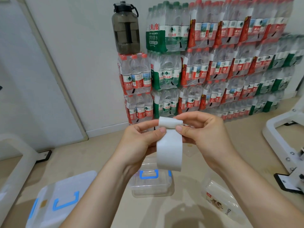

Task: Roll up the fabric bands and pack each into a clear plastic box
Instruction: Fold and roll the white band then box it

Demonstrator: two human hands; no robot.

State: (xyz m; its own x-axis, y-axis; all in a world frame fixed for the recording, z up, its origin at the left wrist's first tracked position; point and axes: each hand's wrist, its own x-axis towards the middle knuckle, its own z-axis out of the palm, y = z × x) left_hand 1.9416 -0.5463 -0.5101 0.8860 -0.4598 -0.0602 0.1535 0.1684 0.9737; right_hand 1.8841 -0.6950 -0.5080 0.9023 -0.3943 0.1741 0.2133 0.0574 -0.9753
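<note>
Shrink-wrapped packs of water bottles [213, 63] with red and green labels stand stacked against a white wall, and a dark smoky jug [125, 28] with a black cap sits on top of the leftmost stack. Below lies a beige floor [189, 186]. Both hands are raised in front of the stacks, holding a white fabric band [170, 148] between them. The top of the band is wound into a short roll [169, 123], and the loose tail hangs straight down from it. The left hand [139, 137] pinches the left end of the roll, fingers [162, 130] curled with the thumb on the near face. The right hand [202, 129] grips the right end in the same way, its thumb tip pressed just beside the left thumb. Under the hanging tail, on the floor, sits a small clear plastic box [151, 183] with a blue handle on its lid. A larger clear box [62, 198] with blue latches lies near the lower left, partly behind the left forearm. A crumpled clear bag [220, 199] with printed lettering lies to the right of the small box. White metal frames stand at the right edge [279, 137] and the left edge [19, 153].
</note>
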